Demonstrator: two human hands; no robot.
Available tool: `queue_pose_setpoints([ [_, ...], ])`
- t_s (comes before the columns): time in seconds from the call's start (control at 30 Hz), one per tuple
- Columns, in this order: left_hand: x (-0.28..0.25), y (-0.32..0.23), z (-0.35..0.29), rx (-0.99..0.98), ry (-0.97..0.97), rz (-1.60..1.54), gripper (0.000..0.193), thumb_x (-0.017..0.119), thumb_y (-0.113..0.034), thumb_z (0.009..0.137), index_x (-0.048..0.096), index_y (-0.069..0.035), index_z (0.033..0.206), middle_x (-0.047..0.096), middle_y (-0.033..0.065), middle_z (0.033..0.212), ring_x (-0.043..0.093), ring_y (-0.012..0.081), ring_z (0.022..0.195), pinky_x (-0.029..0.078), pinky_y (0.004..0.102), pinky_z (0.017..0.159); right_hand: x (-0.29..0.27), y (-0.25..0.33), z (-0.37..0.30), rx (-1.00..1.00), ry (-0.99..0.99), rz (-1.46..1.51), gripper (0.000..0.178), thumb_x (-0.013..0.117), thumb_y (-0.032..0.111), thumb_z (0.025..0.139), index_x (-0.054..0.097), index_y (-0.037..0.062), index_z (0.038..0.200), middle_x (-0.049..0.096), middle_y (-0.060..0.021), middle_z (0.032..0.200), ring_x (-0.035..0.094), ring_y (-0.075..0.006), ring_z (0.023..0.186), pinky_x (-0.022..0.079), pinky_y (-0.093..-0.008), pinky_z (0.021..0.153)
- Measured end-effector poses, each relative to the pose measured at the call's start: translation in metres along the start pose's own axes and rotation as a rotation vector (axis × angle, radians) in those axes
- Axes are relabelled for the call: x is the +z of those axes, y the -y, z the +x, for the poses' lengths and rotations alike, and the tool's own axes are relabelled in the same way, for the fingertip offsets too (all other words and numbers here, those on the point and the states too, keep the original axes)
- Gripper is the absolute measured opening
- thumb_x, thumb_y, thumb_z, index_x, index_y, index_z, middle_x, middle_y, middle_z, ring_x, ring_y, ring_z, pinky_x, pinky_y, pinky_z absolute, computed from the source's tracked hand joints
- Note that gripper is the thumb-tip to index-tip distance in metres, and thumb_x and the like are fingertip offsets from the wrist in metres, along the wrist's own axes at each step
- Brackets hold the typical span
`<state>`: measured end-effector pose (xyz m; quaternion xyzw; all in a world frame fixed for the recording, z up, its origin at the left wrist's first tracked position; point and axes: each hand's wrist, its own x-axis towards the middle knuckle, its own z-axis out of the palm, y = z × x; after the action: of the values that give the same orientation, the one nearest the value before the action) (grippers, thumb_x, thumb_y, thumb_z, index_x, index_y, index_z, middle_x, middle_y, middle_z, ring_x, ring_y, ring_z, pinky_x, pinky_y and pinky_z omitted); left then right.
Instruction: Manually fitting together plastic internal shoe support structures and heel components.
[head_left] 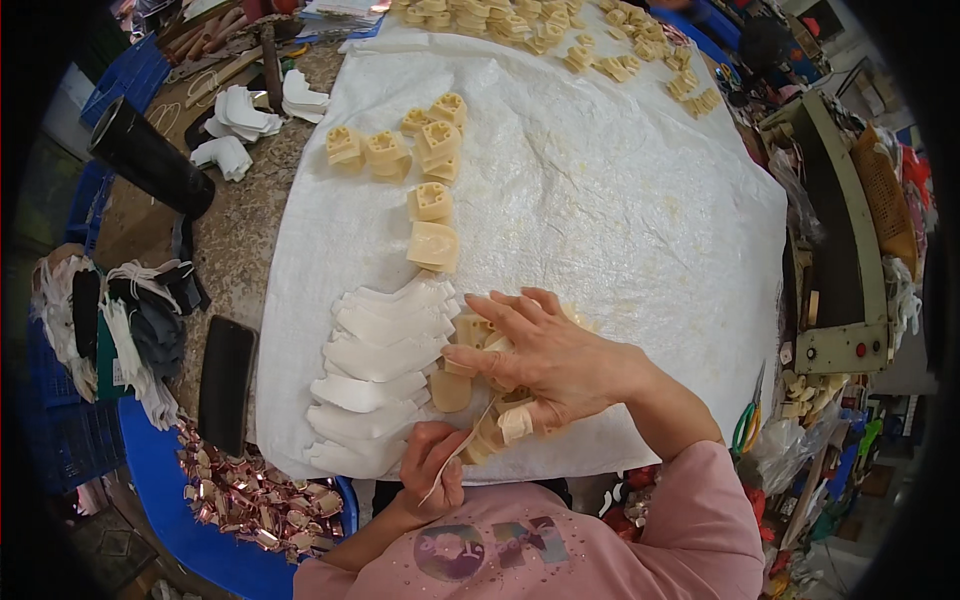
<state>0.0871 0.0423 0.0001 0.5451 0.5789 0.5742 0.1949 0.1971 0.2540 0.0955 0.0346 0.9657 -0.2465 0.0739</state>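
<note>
Right of the white pile, the right hand spreads its fingers over cream blocks; the left hand pinches a strip.

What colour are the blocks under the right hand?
The blocks under the right hand are pale yellow; the head view shows them best.

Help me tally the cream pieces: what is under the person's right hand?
Under the right hand, cream pieces show along its edges, on the white sheet. How many more lie beneath the palm cannot be seen; the hand covers that spot.
</note>
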Motion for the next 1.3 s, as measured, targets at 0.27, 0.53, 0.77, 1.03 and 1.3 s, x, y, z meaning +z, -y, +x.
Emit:
queue_pose_setpoints([
  [0.27, -0.001, 0.006, -0.004, 0.043, -0.014, -0.032, 0.023, 0.050, -0.007, 0.089, 0.061, 0.006, 0.103, 0.054, 0.0142, 0.089, 0.053, 0.0265, 0.076, 0.044, 0.0336, 0.066, -0.024, 0.012, 0.004, 0.210, -0.017, 0.097, 0.060, 0.059, 0.019, 0.081, 0.039, 0.0145, 0.137, 0.048, -0.0268, 0.127, 0.060, -0.0387, 0.101, 0.048, -0.0427, 0.086],
  [0.53, 0.000, 0.009, -0.004, 0.060, -0.004, -0.058, 0.022, 0.051, -0.007, 0.086, 0.060, 0.006, 0.103, 0.054, 0.0148, 0.090, 0.052, 0.0273, 0.076, 0.044, 0.0347, 0.067, -0.011, -0.085, 0.029, 0.540, -0.534, 0.536, 0.034, 0.050, -0.005, 0.076, 0.055, 0.0005, 0.110, 0.063, -0.0144, 0.096, 0.064, -0.0272, 0.079, 0.053, -0.0356, 0.069],
  [0.77, -0.005, 0.010, -0.003, 0.104, 0.042, -0.071, 0.024, 0.053, -0.009, 0.083, 0.059, 0.005, 0.102, 0.054, 0.0176, 0.098, 0.054, 0.0315, 0.081, 0.045, 0.0392, 0.072, -0.024, -0.138, 0.090, 0.372, -0.683, 0.168, 0.062, 0.055, -0.007, 0.073, 0.045, 0.0114, 0.131, 0.051, -0.0150, 0.122, 0.052, -0.0288, 0.112, 0.046, -0.0377, 0.093],
  [1.03, -0.006, 0.007, 0.001, 0.111, 0.110, 0.024, 0.031, 0.058, -0.007, 0.078, 0.064, -0.002, 0.108, 0.052, 0.0163, 0.102, 0.056, 0.0304, 0.085, 0.048, 0.0382, 0.074, -0.028, -0.196, 0.156, 0.182, -0.617, 0.128, 0.072, 0.057, -0.011, 0.071, 0.042, 0.0179, 0.136, 0.037, -0.0187, 0.138, 0.043, -0.0341, 0.123, 0.042, -0.0367, 0.101],
  [1.3, -0.005, 0.006, 0.006, 0.116, 0.107, 0.081, 0.034, 0.062, 0.002, 0.068, 0.067, -0.003, 0.102, 0.054, 0.0124, 0.094, 0.058, 0.0260, 0.077, 0.052, 0.0346, 0.066, -0.029, -0.201, 0.176, 0.188, -0.723, 0.254, 0.055, 0.068, 0.000, 0.071, 0.053, 0.0133, 0.122, 0.053, -0.0165, 0.118, 0.055, -0.0331, 0.106, 0.047, -0.0363, 0.091],
])
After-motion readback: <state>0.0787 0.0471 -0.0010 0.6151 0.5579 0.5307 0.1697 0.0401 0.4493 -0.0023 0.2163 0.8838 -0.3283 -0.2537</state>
